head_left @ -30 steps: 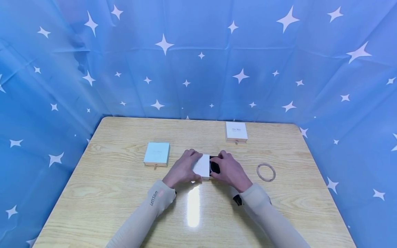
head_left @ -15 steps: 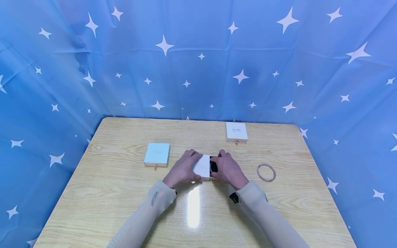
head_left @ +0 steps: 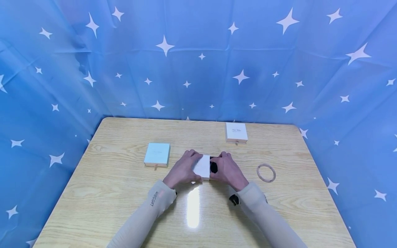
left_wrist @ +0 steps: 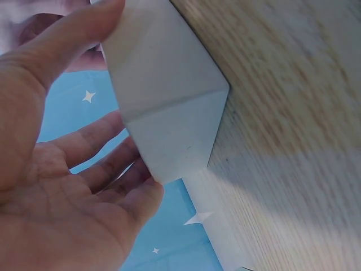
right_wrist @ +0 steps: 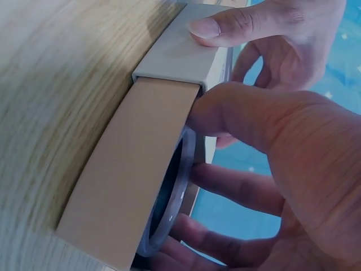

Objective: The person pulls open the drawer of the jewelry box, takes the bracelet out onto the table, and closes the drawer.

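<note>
In the head view, a white sliding box sits at the middle of the table, its sleeve [head_left: 203,167] to the left and its black-lined drawer [head_left: 214,167] pulled out rightward. My left hand [head_left: 183,167] grips the sleeve, thumb on the near side and fingers on the far side. The left wrist view shows the thumb along the sleeve's white wall [left_wrist: 163,68]. My right hand [head_left: 228,169] reaches into the drawer. Up close in the right wrist view, a pale translucent bangle [right_wrist: 181,186] lies tilted inside the drawer, pinched between my right thumb and fingers; the fingertips are partly hidden.
A second pale bangle [head_left: 266,172] lies flat on the wooden table [head_left: 102,193] to the right. One light-blue box [head_left: 157,153] stands at the left, and a white lettered box [head_left: 236,131] near the back edge. A blue star-patterned curtain [head_left: 198,82] hangs behind.
Over the last second my right hand and forearm have shifted slightly left, toward the sleeve. The left hand and the boxes look unmoved.
</note>
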A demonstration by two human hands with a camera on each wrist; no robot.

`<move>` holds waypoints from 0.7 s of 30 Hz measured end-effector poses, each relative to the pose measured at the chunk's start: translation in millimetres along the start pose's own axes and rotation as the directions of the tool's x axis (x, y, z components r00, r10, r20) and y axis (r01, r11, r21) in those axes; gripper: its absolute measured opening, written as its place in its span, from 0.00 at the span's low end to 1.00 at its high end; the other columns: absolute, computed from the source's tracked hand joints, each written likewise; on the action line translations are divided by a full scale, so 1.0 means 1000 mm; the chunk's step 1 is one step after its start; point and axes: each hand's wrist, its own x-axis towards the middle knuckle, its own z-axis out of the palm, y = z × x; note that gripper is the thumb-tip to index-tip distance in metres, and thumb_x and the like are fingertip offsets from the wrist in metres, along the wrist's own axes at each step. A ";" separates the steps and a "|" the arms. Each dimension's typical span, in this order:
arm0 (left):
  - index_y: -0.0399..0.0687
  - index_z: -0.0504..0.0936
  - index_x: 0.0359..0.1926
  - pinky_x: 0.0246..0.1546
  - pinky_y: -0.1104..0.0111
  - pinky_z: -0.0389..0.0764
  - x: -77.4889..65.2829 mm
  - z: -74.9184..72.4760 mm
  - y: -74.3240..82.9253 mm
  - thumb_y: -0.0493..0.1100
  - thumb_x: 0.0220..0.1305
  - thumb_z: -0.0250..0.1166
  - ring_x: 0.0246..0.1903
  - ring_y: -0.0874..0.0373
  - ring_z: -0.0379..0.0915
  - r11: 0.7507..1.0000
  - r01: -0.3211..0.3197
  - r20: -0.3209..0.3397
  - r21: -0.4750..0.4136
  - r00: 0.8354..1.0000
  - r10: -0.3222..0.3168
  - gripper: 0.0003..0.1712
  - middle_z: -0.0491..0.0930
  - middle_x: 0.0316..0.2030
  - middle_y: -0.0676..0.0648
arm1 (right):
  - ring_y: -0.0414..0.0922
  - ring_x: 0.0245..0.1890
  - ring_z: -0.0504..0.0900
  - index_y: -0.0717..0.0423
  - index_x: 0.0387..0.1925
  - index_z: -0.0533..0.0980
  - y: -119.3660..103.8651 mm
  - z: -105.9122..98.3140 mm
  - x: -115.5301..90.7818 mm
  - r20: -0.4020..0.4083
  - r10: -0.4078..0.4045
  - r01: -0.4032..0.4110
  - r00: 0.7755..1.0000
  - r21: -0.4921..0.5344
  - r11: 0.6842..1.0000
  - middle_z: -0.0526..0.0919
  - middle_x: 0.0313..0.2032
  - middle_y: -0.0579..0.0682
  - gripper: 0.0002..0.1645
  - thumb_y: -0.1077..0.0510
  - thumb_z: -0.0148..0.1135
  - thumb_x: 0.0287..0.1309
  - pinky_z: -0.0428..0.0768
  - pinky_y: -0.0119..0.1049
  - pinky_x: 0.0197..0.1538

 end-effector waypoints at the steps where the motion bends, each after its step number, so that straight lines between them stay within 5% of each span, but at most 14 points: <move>1: 0.47 0.70 0.73 0.58 0.60 0.79 0.000 0.000 0.000 0.48 0.40 0.86 0.60 0.54 0.67 1.000 0.000 0.000 -0.001 1.000 0.000 0.58 0.73 0.64 0.49 | 0.50 0.38 0.72 0.55 0.51 0.86 0.000 0.000 0.000 0.000 0.004 -0.004 1.000 0.001 1.000 0.83 0.38 0.56 0.26 0.51 0.77 0.48 0.75 0.39 0.39; 21: 0.48 0.69 0.74 0.63 0.58 0.77 0.000 -0.001 -0.001 0.50 0.42 0.85 0.65 0.53 0.65 1.000 -0.004 0.007 0.004 1.000 0.004 0.57 0.72 0.66 0.49 | 0.51 0.39 0.74 0.56 0.49 0.87 -0.001 -0.005 -0.004 -0.031 -0.037 0.035 0.999 -0.043 0.998 0.84 0.38 0.56 0.26 0.52 0.77 0.45 0.76 0.40 0.40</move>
